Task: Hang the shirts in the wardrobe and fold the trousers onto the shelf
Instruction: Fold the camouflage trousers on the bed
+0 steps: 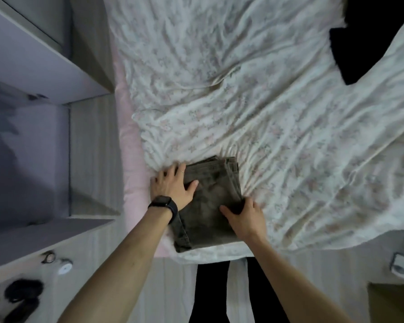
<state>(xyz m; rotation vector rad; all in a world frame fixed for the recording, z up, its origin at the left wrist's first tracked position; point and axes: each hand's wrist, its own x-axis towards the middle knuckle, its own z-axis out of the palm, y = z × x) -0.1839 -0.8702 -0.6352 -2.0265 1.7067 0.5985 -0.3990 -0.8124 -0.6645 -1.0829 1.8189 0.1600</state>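
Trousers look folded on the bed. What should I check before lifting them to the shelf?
1. Fold finished: trousers lie as a compact stack at the near edge of the bed: ok.
2. Left hand at the stack's left edge, thumb on top: ok.
3. Right hand at the right edge, thumb on top: ok. Fingers underneath: cannot tell.
4. Room on the wardrobe shelf to the left: cannot tell, too dim.
5. Nothing left to sort: black fabric lies at the bed's far side: not ok.
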